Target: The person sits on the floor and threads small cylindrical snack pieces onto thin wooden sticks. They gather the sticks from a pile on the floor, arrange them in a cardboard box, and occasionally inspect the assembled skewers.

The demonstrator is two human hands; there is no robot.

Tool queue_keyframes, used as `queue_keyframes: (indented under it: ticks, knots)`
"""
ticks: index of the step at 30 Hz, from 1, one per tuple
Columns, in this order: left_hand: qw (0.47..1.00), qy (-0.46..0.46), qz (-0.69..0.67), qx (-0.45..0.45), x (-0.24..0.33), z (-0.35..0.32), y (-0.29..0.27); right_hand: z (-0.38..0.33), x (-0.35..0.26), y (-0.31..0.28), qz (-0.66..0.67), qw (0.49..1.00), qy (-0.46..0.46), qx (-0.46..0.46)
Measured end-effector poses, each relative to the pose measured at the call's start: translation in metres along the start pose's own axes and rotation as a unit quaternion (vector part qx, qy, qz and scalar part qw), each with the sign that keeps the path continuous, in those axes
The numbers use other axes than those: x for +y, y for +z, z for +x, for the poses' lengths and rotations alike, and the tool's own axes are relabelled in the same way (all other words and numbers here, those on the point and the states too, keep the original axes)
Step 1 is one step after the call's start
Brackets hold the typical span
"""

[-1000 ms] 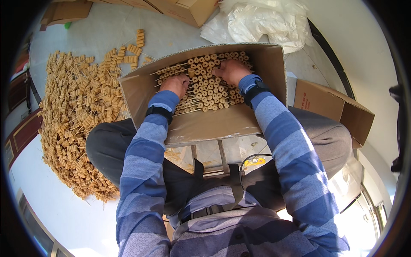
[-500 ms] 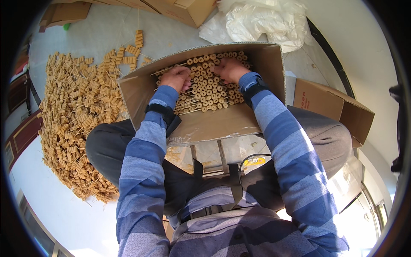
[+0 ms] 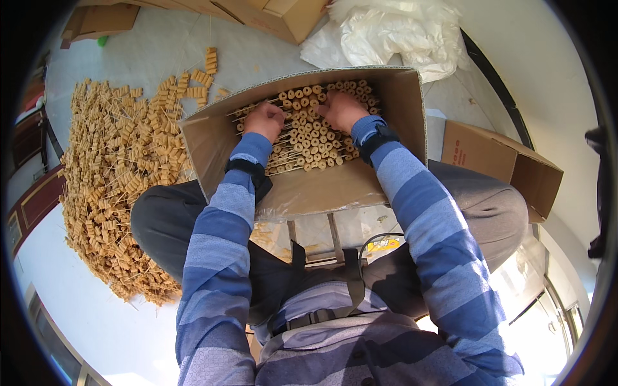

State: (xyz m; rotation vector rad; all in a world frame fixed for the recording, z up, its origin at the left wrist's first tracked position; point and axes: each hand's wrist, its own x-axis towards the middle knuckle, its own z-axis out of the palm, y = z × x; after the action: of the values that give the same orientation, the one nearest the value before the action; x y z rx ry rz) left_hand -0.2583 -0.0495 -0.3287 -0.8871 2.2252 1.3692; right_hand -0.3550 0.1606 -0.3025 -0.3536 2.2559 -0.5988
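An open cardboard box (image 3: 309,196) sits between my legs, lined with skewers of tan ring-shaped rolls (image 3: 315,138) packed in rows. Their hollow round ends face up, and thin sticks point out to the left. My left hand (image 3: 265,121) is in the box over the stick ends, its fingers curled together on a skewer there. Opposite it, my right hand (image 3: 343,110) bends its fingers and thumb against the rolls near the far wall, gripping a skewer. The fingers partly hide what they hold.
A large heap of the same skewers (image 3: 119,186) covers the floor at left, with a few loose ones (image 3: 201,78) beyond it. White plastic sheeting (image 3: 393,35) lies behind the box. A smaller carton (image 3: 492,157) stands by my right knee, and more cartons (image 3: 270,19) line the far edge.
My right hand has shifted slightly left along the rolls. My left hand has moved a little right, its fingers still curled. The box has barely shifted.
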Motion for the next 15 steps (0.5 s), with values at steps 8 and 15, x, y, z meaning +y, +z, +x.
queue_keyframes:
  ticks: [8,15]
  knots:
    - [0.998,0.047,0.028,0.025,0.003,-0.005,-0.002,0.007,-0.003,-0.006,0.055,0.996,0.024,-0.071]
    - [0.991,0.029,0.115,0.054,0.036,-0.025,-0.003,0.01,-0.005,-0.009,0.075,0.985,0.071,-0.136]
